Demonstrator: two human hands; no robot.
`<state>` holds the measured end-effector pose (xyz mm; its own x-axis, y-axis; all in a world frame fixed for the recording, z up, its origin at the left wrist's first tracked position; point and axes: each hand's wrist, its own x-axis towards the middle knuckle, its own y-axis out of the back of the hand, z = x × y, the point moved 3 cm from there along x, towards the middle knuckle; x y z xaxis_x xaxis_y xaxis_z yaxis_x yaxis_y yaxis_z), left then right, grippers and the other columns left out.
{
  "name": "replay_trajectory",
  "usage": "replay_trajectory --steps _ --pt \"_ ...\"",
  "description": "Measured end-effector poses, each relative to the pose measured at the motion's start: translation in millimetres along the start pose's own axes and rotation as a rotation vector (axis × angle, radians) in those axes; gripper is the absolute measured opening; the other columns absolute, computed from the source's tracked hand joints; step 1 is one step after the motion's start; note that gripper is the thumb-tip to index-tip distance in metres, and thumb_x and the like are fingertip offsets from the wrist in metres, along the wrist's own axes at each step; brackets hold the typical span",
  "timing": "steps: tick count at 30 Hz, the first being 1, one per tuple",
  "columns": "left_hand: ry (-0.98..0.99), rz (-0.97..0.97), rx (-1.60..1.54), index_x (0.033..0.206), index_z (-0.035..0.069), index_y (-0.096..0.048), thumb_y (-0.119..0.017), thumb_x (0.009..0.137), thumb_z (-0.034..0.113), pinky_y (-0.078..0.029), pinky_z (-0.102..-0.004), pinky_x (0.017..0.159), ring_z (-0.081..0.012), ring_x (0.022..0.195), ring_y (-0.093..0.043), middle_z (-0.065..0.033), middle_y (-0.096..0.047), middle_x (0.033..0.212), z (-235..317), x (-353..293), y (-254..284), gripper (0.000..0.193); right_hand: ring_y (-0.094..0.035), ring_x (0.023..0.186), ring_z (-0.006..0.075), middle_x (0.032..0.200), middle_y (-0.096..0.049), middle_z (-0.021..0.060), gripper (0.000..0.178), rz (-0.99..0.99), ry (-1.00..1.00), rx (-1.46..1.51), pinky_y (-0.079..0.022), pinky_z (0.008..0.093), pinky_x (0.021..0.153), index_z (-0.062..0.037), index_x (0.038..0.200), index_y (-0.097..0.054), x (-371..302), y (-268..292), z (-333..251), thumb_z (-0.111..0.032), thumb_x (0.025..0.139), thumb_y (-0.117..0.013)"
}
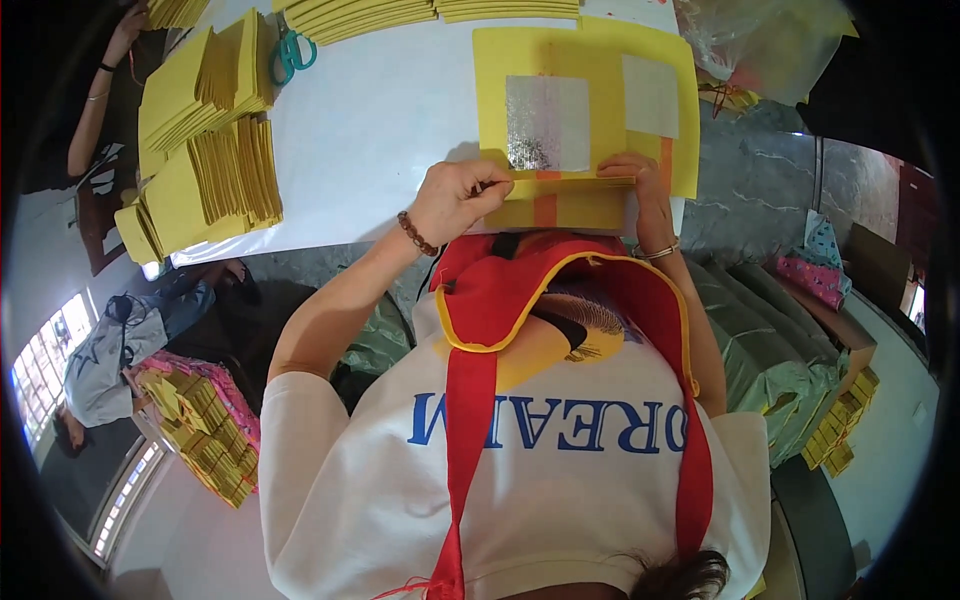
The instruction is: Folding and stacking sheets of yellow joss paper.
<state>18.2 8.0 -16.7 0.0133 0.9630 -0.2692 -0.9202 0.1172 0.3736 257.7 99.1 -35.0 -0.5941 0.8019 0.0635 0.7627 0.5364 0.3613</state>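
Observation:
A yellow paper sheet (490, 90) with a silver foil patch (548, 125) and an orange stripe lies at the table's near edge. Its near part is folded up, making a raised crease across it. My left hand (458, 200) is closed, pinching the left end of this fold between thumb and fingers. At the fold's other end, my right hand (645, 190) grips the paper, fingers bent over the top. Beneath and to the right, another yellow sheet (688, 120) shows a pale patch (650, 95).
On the white table (370, 130), stacks of folded yellow paper (235, 175) stand at left, near teal-handled scissors (292, 57). More yellow stacks (360, 15) line the far side. A clear plastic bag (770, 45) sits far right. Another person's arm (90, 125) appears far left.

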Motion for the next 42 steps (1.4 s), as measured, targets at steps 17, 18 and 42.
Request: replay_trajectory --steps 17,18,42 --pt "-0.054 -0.043 0.018 0.093 0.0 -0.063 -0.063 0.083 0.015 -0.043 -0.0246 0.065 -0.0104 0.071 -0.052 -0.0049 -0.061 0.08 15 2 11 0.018 -0.048 0.099 0.0228 0.102 -0.057 0.009 0.025 0.101 -0.041 -0.023 -0.039 0.0326 0.086 -0.0026 0.1 -0.06 -6 -7 15 -0.014 0.078 -0.065" --pt "-0.24 0.022 0.086 0.094 0.004 -0.064 -0.065 0.081 0.02 -0.043 -0.0283 0.071 -0.0169 0.078 -0.054 -0.0063 -0.061 0.083 19 0 15 0.022 -0.049 0.097 0.0208 0.1 -0.057 0.0085 0.025 0.129 -0.101 0.074 -0.04 0.0316 0.084 -0.0027 0.101 -0.06 -7 -8 18 -0.014 0.08 -0.064" --pt "-0.367 0.216 0.307 0.094 0.006 -0.061 -0.057 0.079 0.011 -0.044 -0.0368 0.066 -0.0286 0.071 -0.055 -0.0111 -0.057 0.073 9 -25 7 0.016 -0.06 0.092 0.0254 0.1 -0.064 0.0091 0.02 -0.145 -0.04 -0.23 -0.044 0.0352 0.079 -0.0066 0.098 -0.062 -21 5 -26 -0.015 0.08 -0.061"
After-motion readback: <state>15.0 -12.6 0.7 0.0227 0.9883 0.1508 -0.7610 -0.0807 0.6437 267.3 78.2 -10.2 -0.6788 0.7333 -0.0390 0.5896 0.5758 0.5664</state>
